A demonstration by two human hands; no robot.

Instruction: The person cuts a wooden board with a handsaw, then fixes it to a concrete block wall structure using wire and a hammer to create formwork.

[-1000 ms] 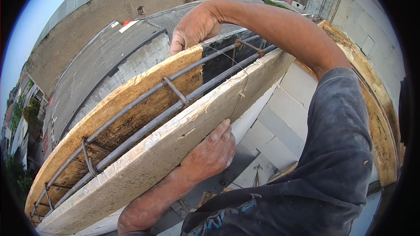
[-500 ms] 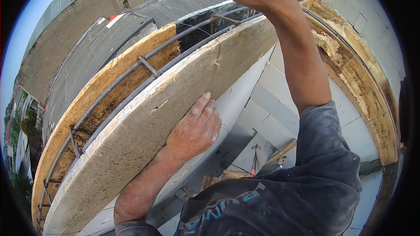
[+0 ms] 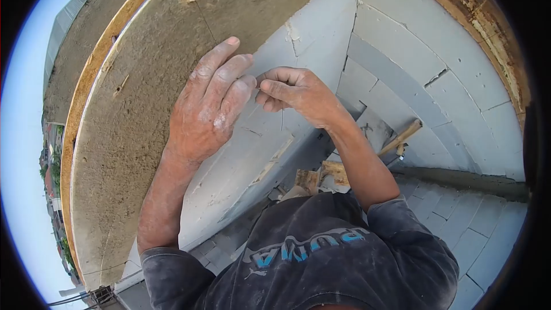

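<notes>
Grey board (image 3: 115, 155) was the landmark. Thin wire (image 3: 205, 20) lay on its near face, coming down from the top edge, long axis slanting down & R twd the L hand's fingers, then lost behind them. L hand (image 3: 209, 100) was nearer that stretch: over the board's face, back of hand to cam, fingers loosely bent & slightly apart, thumb hidden; couldn't tell if it pinched anything. R hand (image 3: 295, 93) was past the board's lower R edge, in front of the pale wall (image 3: 321, 28), thumb & index pressed together, prob. on the wire; tips just beside L fingers. Thin strand (image 3: 282, 119) hung below R hand, also past the board's edge; couldn't tell if same wire. So from R hand, the wire on the board lay up & L, w/ L hand btwn. Timber strip (image 3: 85, 86) ran along board's far side; wooden handle (image 3: 402, 136) was well apart, R of board.
</notes>
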